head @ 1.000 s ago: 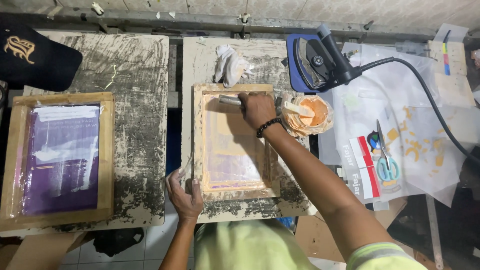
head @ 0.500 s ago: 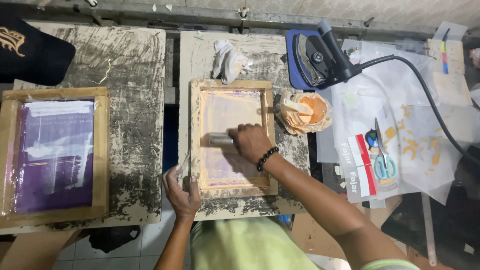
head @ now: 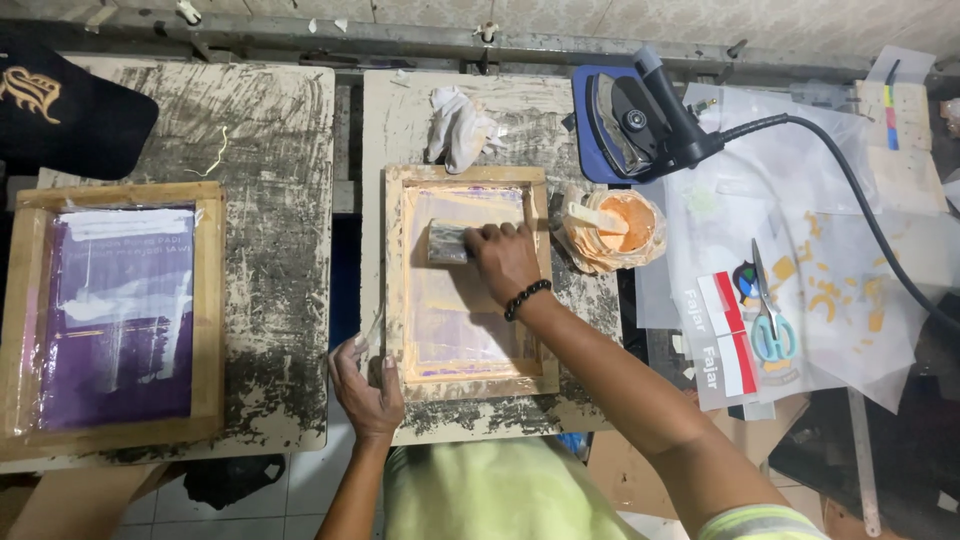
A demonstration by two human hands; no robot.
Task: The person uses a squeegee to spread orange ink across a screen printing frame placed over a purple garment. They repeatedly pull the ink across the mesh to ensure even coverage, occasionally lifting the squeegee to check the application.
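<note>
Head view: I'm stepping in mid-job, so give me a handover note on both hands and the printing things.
Right hand: presses the squeegee on the mesh, in the upper part of the wooden screen frame.
Left hand: steadies the frame's near-left corner.
Orange ink tub sits right of the frame; second frame lies on the left board.
Done: orange ink is spread on the mesh.
Left: lower mesh remains.
</note>
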